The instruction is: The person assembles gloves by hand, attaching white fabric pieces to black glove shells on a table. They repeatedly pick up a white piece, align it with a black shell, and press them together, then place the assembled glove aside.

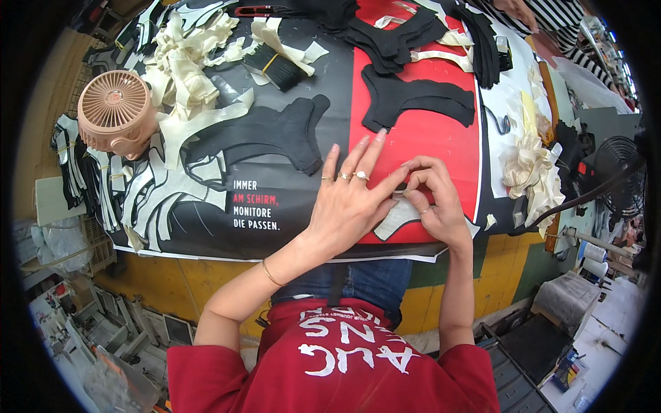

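My left hand (348, 196) lies over the red part of the table cover, its fingers stretched and spread. Its thumb and index finger reach the grey-white fabric piece (396, 219) near the front edge. My right hand (441, 206) is closed in a pinch at the upper end of that same piece; the fingertips partly hide it. Just beyond my fingers lie stacked black fabric cut-outs (420, 100) with curved edges. More black cut-outs (265, 131) rest to the left on the dark cover.
A pink fan (117, 110) stands at the left beside cream paper or fabric strips (186, 62). White-and-black pieces (175, 199) are piled at the front left. Crumpled cream scraps (530, 175) and a black fan (616, 175) are at right. Another person's hand (516, 12) shows at the far right.
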The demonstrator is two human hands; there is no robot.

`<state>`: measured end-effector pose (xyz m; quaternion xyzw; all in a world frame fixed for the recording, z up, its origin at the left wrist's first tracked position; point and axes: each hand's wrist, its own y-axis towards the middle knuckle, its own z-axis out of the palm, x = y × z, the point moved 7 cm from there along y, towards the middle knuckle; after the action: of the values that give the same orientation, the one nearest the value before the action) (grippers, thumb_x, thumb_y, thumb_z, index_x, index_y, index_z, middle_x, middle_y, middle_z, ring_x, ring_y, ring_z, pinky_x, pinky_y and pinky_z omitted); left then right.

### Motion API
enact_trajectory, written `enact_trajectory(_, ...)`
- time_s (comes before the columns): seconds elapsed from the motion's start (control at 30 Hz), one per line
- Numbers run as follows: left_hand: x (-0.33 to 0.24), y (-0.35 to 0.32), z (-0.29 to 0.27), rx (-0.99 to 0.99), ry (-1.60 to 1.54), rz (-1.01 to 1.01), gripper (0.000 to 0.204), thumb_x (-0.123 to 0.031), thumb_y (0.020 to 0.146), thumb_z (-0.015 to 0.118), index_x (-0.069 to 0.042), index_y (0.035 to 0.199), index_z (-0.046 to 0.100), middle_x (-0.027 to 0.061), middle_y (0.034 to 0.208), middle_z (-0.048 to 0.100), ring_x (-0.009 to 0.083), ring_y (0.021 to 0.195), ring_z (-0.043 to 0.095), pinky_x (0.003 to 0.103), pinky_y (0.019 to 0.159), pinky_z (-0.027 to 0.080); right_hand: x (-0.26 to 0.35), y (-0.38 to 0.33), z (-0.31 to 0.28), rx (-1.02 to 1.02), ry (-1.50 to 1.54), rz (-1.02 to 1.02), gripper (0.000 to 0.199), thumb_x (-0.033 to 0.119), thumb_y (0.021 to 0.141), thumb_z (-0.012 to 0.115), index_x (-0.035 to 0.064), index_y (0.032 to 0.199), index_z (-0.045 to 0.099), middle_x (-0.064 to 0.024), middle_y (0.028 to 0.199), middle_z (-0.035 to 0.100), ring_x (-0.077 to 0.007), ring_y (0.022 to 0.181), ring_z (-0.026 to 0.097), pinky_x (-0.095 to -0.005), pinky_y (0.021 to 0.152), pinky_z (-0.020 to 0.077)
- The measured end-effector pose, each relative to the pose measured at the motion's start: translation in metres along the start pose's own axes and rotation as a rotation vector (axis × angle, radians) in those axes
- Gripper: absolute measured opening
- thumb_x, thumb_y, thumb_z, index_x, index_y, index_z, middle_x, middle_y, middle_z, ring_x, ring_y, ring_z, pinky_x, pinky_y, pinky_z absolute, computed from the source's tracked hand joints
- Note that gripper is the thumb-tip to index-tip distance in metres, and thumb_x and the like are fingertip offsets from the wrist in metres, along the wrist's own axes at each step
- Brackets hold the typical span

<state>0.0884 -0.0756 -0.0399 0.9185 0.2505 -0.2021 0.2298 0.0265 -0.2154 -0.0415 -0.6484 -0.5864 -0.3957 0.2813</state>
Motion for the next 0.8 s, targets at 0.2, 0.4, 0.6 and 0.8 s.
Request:
enact_trajectory(0.2,0.009,0.002,-0.005,0.002,-0.206,-0.125,0.039,-0.02,0.084,0.074,-0.016,0.122,0.067,0.0159,0.146,0.047,0.0317,0.132,0.048,0.055,0.115,0.024,-0.002,0.002,-0.001,-0.007,-0.067,-0.039,0.011,0.0,0.089,0.066,0.002,0.094,0.056,-0.0129,0.116,0.055,-0.027,0.111,0.057,-0.036,0.095,0.0465)
enact_trajectory(0.4,0.018,0.022,-0.007,-0.008,-0.27,-0.12,0.025,-0.018,0.087,0.071,-0.011,0.11,0.069,0.0128,0.126,0.06,0.0296,0.123,0.052,0.049,0.111,0.029,-0.002,0.01,-0.004,-0.163,-0.155,-0.07,0.013,0.008,0.087,0.071,0.0032,0.094,0.061,-0.012,0.113,0.057,-0.0314,0.104,0.055,-0.0399,0.091,0.0437)
enact_trajectory(0.6,0.028,0.037,-0.003,0.099,-0.288,-0.115,0.016,-0.022,0.088,0.072,-0.009,0.097,0.075,0.009,0.114,0.061,0.0268,0.109,0.052,0.043,0.102,0.031,-0.003,0.011,-0.003,-0.154,-0.153,-0.093,0.014,0.007,0.085,0.072,0.0044,0.092,0.06,-0.0105,0.112,0.057,-0.0303,0.103,0.054,-0.0402,0.091,0.0424)
enact_trajectory(0.8,0.034,0.04,-0.001,0.214,-0.366,-0.155,0.017,-0.025,0.088,0.073,-0.009,0.09,0.077,0.0049,0.105,0.06,0.0235,0.105,0.051,0.041,0.101,0.03,-0.003,0.007,-0.006,-0.072,-0.073,-0.096,0.016,0.005,0.084,0.072,0.0049,0.09,0.057,-0.0099,0.111,0.056,-0.0296,0.105,0.053,-0.0398,0.092,0.042)
